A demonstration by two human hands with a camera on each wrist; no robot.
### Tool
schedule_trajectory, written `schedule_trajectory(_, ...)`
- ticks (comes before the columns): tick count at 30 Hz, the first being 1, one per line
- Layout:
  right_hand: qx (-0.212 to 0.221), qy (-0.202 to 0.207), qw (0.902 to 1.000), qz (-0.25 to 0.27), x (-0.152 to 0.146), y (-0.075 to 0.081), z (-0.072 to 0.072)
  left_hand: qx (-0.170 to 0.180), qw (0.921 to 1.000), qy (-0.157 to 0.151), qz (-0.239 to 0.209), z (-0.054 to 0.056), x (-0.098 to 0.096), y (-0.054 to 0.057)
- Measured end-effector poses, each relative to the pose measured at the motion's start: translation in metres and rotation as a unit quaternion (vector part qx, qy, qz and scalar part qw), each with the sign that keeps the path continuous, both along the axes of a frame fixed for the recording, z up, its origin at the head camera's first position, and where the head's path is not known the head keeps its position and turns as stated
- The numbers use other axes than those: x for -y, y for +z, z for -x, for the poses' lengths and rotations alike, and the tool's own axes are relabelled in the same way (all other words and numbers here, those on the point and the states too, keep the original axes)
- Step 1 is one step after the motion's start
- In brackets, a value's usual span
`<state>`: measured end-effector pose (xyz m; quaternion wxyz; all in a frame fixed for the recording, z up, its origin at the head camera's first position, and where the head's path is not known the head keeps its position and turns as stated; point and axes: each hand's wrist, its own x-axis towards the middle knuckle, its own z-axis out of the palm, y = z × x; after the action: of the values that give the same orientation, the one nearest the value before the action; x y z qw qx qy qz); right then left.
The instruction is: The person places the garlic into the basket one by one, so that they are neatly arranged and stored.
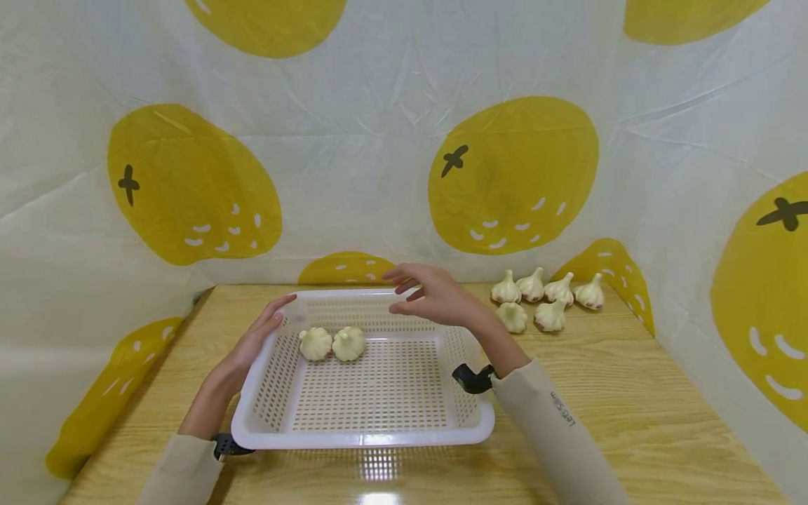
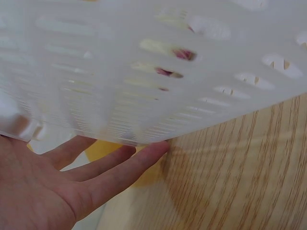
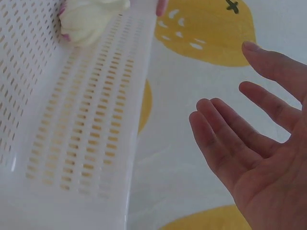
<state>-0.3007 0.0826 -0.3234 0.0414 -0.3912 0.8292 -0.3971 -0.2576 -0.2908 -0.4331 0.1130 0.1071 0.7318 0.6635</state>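
Observation:
Two garlic bulbs sit side by side in a white perforated plastic basket, toward its left. My left hand holds the basket by its left side. In the left wrist view, my left fingers reach along the outside of the basket, and bulbs show through its slots. Over the basket's far right part, my right hand is raised, holding nothing. Its fingers are loosely bent and apart from the rim in the right wrist view. One bulb shows inside the basket there.
Several more garlic bulbs stand grouped on the wooden table at the back right, beyond my right forearm. A white cloth printed with yellow fruit hangs behind the table and along its sides.

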Motion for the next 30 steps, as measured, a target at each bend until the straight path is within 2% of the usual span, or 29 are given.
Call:
schedule_trajectory(5, -0.015, -0.021, 0.9992, 0.03, -0.023, 0.001, -0.004, 0.004, 1.0, 0.0, 0.0, 0.0, 0.0, 0.0)
schedule_trajectory(17, -0.019, -0.103, 0.9931, 0.053, -0.085, -0.004, -0.009, 0.004, 1.0, -0.003, -0.003, 0.003, 0.002, -0.001)
schedule_trajectory(30, -0.019, -0.185, 0.9778, 0.095, -0.145, -0.028, -0.004, 0.01, 0.9999, 0.004, 0.0, 0.002, 0.001, 0.0)
